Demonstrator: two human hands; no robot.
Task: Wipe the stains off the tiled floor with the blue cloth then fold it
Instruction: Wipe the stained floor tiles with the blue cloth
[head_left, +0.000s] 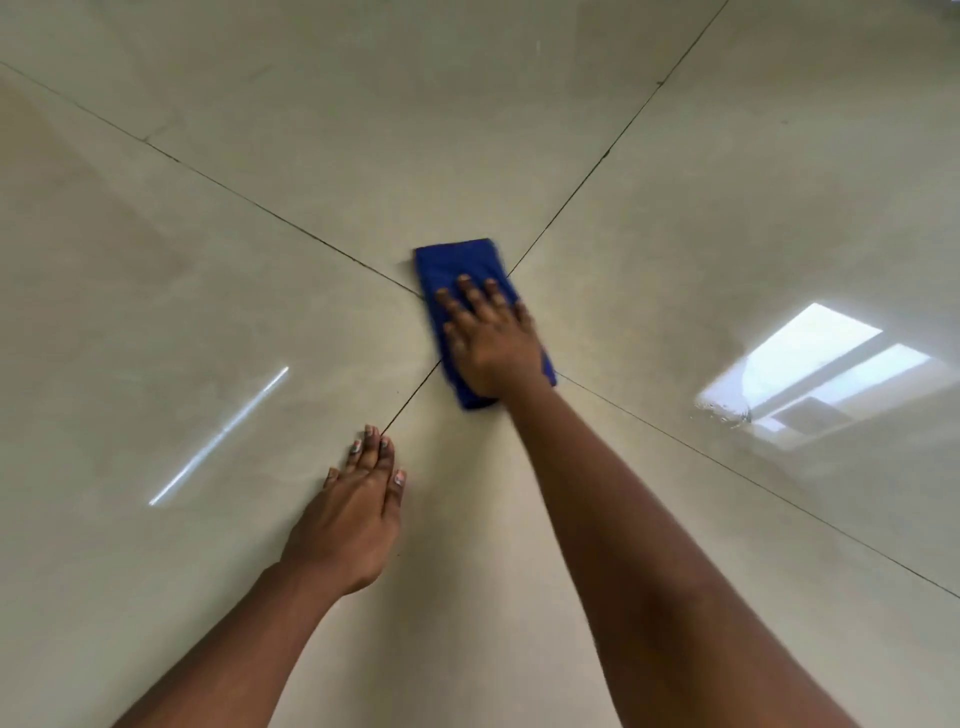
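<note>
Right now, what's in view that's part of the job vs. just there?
Job:
blue cloth, flat under right hand
tiled floor
wet patch

Just there:
left hand, flat on floor
window reflection
light streak

Floor (260, 312): glossy beige tiles, divided by dark grout lines crossing near the centre.
Blue cloth (460, 262): folded, laid flat over the grout crossing, pressed by the right hand (493, 348).
Left hand (353, 519): rested flat on the tile, beside a grout line.
Wet patch (724, 410): seen at right.
</note>
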